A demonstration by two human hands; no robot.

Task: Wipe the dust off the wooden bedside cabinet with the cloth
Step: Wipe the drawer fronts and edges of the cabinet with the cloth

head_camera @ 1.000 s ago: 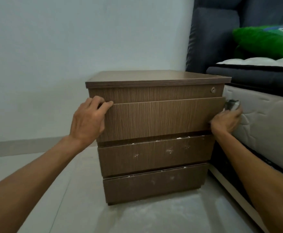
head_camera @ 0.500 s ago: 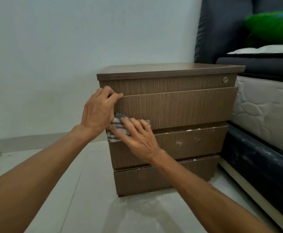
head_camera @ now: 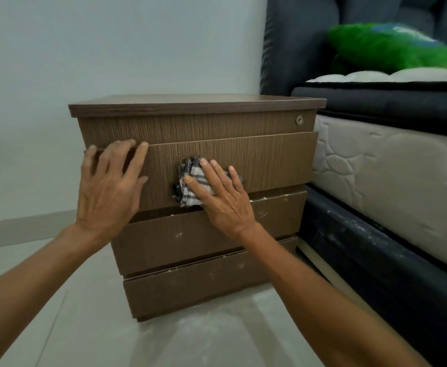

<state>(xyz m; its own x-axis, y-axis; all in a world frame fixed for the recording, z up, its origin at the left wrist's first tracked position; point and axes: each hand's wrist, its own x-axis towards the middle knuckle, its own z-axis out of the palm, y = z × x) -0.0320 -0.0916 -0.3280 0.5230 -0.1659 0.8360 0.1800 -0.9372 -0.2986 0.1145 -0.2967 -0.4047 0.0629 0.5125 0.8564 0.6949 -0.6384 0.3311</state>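
Note:
A brown wooden bedside cabinet (head_camera: 270, 160) with three drawers stands on the floor in front of me. My right hand (head_camera: 222, 197) presses a grey-and-white checked cloth (head_camera: 188, 181) flat against the front of the top drawer, near its middle, fingers straight. My left hand (head_camera: 108, 186) rests on the drawer's upper left corner, fingertips hooked over its top edge. White dust specks mark the two lower drawer fronts.
A bed (head_camera: 392, 176) with a quilted mattress and dark base stands close on the cabinet's right. A green pillow (head_camera: 392, 46) lies on it. A pale wall (head_camera: 111, 49) is behind; grey floor (head_camera: 190, 340) lies in front.
My right hand with the cloth swept from the drawer's right end to its left end, then back toward the middle. My left hand stayed at the upper left corner.

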